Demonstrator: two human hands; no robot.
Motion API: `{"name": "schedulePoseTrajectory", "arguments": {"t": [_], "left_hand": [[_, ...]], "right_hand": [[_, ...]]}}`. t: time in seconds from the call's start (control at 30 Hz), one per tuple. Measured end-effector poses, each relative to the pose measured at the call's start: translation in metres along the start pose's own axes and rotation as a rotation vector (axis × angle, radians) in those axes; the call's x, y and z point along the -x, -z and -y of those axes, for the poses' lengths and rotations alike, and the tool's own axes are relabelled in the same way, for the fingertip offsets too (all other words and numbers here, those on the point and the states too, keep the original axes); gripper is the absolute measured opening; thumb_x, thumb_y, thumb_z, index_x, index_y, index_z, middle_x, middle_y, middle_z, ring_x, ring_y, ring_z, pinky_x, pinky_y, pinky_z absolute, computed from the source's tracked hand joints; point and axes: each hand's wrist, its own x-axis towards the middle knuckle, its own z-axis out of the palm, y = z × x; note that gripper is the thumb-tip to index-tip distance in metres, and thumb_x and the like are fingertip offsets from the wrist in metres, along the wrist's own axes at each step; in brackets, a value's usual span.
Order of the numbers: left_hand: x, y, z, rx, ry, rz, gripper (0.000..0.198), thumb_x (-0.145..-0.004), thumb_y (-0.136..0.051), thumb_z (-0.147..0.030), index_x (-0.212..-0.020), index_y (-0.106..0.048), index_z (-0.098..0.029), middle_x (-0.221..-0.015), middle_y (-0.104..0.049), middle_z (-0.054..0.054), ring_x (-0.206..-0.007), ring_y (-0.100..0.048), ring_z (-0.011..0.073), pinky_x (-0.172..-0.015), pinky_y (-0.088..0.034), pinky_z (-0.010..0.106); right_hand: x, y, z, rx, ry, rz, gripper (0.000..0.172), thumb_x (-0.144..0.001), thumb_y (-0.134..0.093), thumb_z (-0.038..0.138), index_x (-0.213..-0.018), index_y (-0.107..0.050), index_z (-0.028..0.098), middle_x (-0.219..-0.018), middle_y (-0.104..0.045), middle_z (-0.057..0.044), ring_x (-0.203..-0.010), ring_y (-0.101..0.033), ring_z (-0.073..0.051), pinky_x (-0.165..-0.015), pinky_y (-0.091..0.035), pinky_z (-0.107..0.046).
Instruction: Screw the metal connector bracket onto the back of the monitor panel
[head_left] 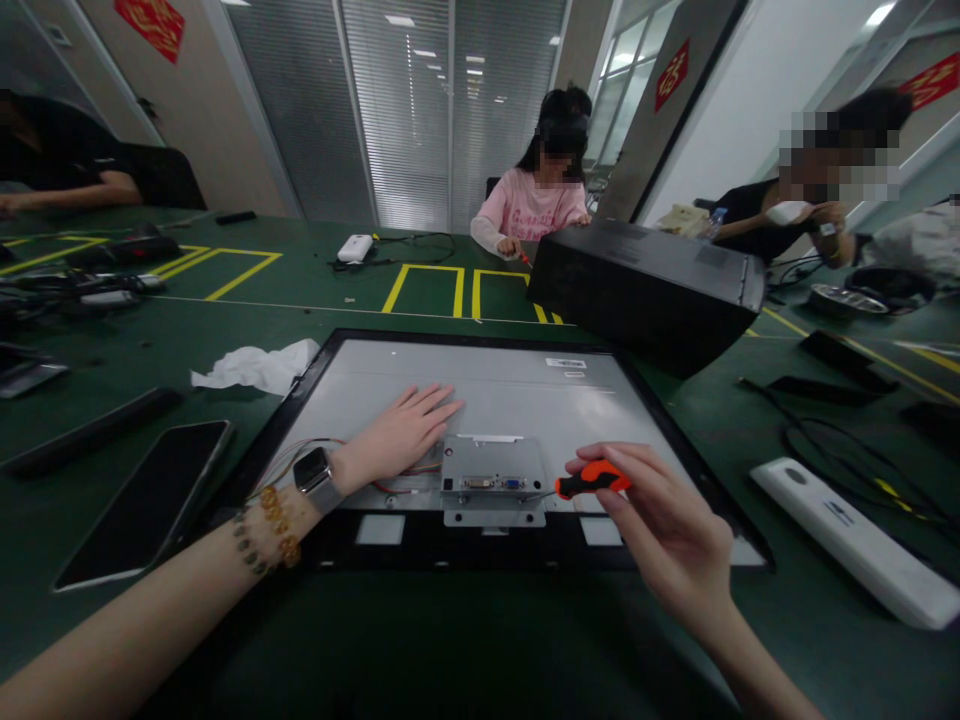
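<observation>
A monitor panel (360, 385) with a black frame lies back side up on the green table. My left hand (401, 430) rests flat on its grey metal back, fingers stretched out. Near the panel's front edge sits a metal bracket (491, 460) carrying video ports (514, 484). My right hand (667, 510) is closed around the orange and black handle of a screwdriver (592, 480). The screwdriver's thin shaft points left, its tip at the bracket's lower right, beside the blue port. Whether the tip sits in a screw cannot be made out. Thin wires run under my left hand.
A crumpled white tissue (259, 367) and a smartphone (146, 500) lie left. On the right is a long white device (855, 535) near black cables. A large black casing (645, 285) stands behind the panel, with a person in pink (532, 205) beyond it. Other people sit at both sides.
</observation>
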Motion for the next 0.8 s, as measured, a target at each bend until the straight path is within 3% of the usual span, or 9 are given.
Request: {"name": "schedulePoseTrajectory", "arguments": {"t": [0.17, 0.37, 0.47, 0.63, 0.8], "left_hand": [[0.0003, 0.0007, -0.0004, 0.003, -0.002, 0.002, 0.044, -0.102, -0.028, -0.026, -0.145, -0.031, -0.024, -0.154, -0.027, 0.008, -0.141, -0.025, 0.0224, -0.113, -0.022, 0.045], [0.0005, 0.0006, -0.0007, 0.003, -0.011, 0.006, 0.044, -0.102, -0.028, -0.025, -0.145, -0.031, -0.023, -0.154, -0.027, 0.008, -0.141, -0.023, 0.0222, -0.113, -0.02, 0.046], [0.0006, 0.0011, -0.0006, 0.002, -0.009, 0.009, 0.044, -0.101, -0.028, -0.024, -0.145, -0.031, -0.023, -0.154, -0.026, 0.008, -0.142, -0.023, 0.0227, -0.113, -0.021, 0.046], [0.0008, 0.0029, -0.0012, 0.003, -0.01, 0.013, 0.043, -0.102, -0.027, -0.025, -0.145, -0.032, -0.023, -0.153, -0.028, 0.008, -0.142, -0.023, 0.0224, -0.113, -0.021, 0.046], [0.0007, 0.0037, -0.0018, 0.002, -0.007, 0.006, 0.043, -0.102, -0.026, -0.025, -0.145, -0.032, -0.023, -0.154, -0.027, 0.008, -0.142, -0.023, 0.0218, -0.113, -0.021, 0.045]], "right_hand": [[-0.0004, 0.0019, -0.0028, 0.026, -0.019, -0.033, 0.043, -0.083, -0.058, 0.005, -0.117, -0.065, 0.031, -0.098, -0.065, -0.006, -0.088, -0.067, -0.02, -0.07, -0.059, -0.036], [0.004, 0.0039, -0.0024, 0.008, -0.062, 0.059, 0.049, -0.09, -0.045, 0.007, -0.133, -0.052, 0.03, -0.125, -0.062, -0.008, -0.105, -0.065, -0.024, -0.088, -0.055, -0.047], [0.0041, 0.0015, -0.001, 0.009, -0.038, 0.038, 0.051, -0.089, -0.046, 0.005, -0.133, -0.053, 0.031, -0.129, -0.061, -0.007, -0.105, -0.066, -0.024, -0.088, -0.056, -0.048], [0.0001, -0.0014, 0.0003, 0.033, 0.051, -0.033, 0.052, -0.082, -0.057, 0.0, -0.123, -0.061, 0.032, -0.109, -0.069, -0.006, -0.097, -0.067, -0.023, -0.077, -0.061, -0.043], [-0.0003, -0.0016, -0.0014, 0.042, 0.055, -0.055, 0.047, -0.081, -0.06, 0.002, -0.118, -0.065, 0.031, -0.097, -0.065, -0.006, -0.086, -0.066, -0.02, -0.065, -0.059, -0.038]]}}
